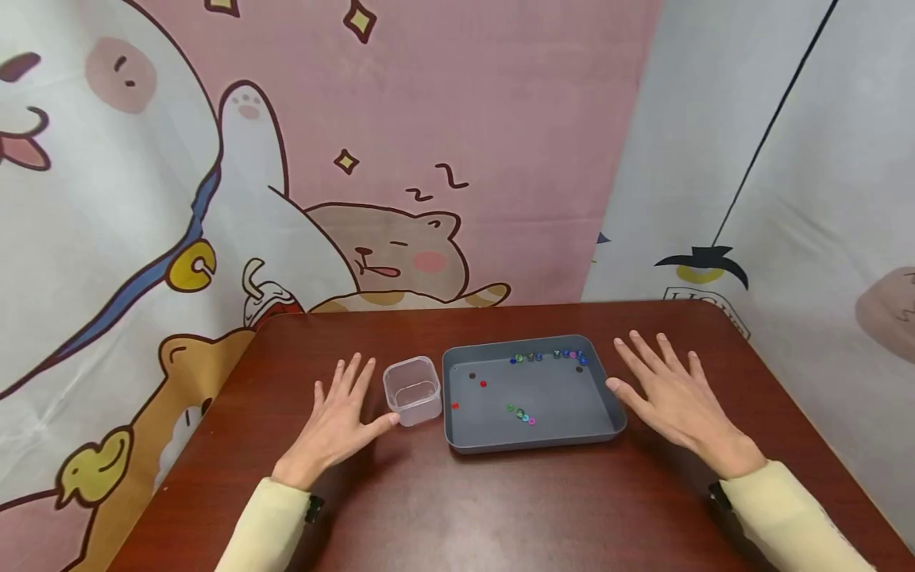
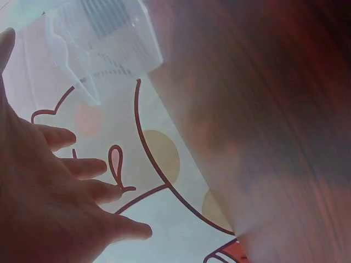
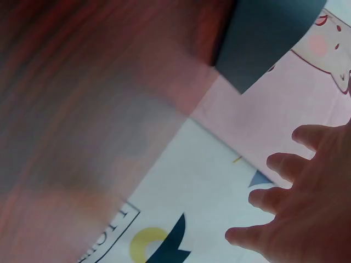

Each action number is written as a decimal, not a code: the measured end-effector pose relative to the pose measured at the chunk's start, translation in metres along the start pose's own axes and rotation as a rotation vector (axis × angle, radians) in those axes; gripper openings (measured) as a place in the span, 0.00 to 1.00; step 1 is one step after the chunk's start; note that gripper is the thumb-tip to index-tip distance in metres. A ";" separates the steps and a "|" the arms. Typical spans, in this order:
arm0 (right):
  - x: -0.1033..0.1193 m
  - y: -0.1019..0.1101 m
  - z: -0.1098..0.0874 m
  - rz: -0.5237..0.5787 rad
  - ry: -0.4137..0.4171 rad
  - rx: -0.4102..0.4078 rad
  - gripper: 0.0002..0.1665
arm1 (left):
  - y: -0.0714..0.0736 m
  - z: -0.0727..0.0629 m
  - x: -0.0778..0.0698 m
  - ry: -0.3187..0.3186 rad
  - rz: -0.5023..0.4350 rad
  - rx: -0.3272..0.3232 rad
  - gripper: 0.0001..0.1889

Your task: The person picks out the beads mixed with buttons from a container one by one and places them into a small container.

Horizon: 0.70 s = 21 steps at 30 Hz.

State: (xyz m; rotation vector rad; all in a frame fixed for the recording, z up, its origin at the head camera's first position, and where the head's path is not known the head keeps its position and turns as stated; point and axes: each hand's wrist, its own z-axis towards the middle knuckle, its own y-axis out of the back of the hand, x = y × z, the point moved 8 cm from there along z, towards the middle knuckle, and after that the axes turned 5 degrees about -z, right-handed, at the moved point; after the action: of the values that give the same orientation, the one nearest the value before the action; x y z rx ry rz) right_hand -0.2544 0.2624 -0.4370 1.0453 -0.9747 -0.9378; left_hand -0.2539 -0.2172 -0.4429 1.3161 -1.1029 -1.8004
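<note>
On table (image 1: 457,516), clear tub (image 1: 420,411), grey tray (image 1: 561,401) of beads (image 1: 483,384)

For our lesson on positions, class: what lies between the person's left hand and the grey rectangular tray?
A clear, square plastic container stands between the left hand and the grey rectangular tray; the head view shows this.

On the table (image 1: 486,508), from left to right: left hand (image 1: 332,425), container (image 1: 419,411) just off its thumb, tray (image 1: 561,401) close beside the container, and right hand (image 1: 675,405) beyond the tray's right wall. Inside the tray, a row of beads (image 1: 530,357) along the far wall into the far right corner, a cluster of beads (image 1: 520,414) nearer the front middle, and a few lone beads (image 1: 483,384) toward the left. Behind the table, past its far edge, a cloth (image 1: 543,143).
</note>
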 end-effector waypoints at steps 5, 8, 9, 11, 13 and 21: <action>0.017 0.001 0.006 0.013 0.031 -0.014 0.47 | 0.000 0.004 -0.008 -0.014 -0.040 -0.008 0.56; 0.026 0.000 0.009 0.019 0.048 -0.015 0.47 | -0.002 0.007 -0.013 -0.026 -0.056 -0.006 0.56; 0.029 -0.001 0.010 0.021 0.053 -0.018 0.47 | -0.002 0.008 -0.014 -0.029 -0.060 -0.006 0.56; 0.035 -0.002 0.012 0.025 0.064 -0.019 0.47 | -0.002 0.010 -0.017 -0.033 -0.072 -0.007 0.56; 0.040 -0.004 0.013 0.034 0.074 -0.017 0.46 | -0.003 0.012 -0.019 -0.035 -0.077 -0.008 0.56; 0.056 -0.011 0.015 0.052 0.106 0.002 0.46 | -0.006 0.017 -0.021 -0.023 -0.090 0.000 0.57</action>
State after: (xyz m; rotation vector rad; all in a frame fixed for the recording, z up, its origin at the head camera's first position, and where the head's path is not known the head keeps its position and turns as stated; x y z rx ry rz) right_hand -0.2546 0.2035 -0.4342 1.0555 -0.9108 -0.8306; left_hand -0.2635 -0.1919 -0.4373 1.3674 -1.0713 -1.8846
